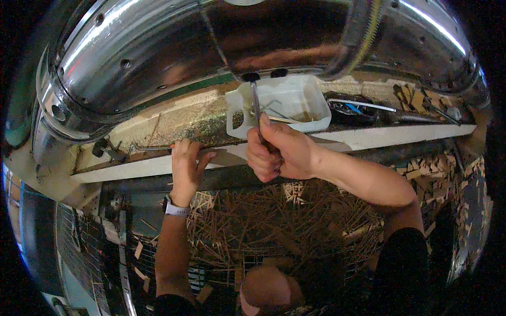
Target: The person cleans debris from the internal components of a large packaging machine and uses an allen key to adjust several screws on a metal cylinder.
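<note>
My right hand (282, 152) is closed around a long thin metal rod tool (255, 102). The tool's upper end meets a dark hole in the underside of the large shiny metal cylinder (168, 58); how deep it goes I cannot tell. My left hand (185, 158) rests over the white ledge (363, 138), thumb apart from the fingers. Beside its fingertips lies a thin bent rod (153, 148) with a spot of orange at the hand. Behind my right hand, a cut-open translucent plastic jug (308, 108) holds a few hex keys (276, 111).
On the ledge's right lie a white-and-blue tool (363, 105), dark bars and wood chips (414, 99). A small dark clamp-like part (108, 149) sits at the left. Below, many thin wooden sticks (295, 226) litter the floor and grating. A ribbed band (366, 37) circles the cylinder.
</note>
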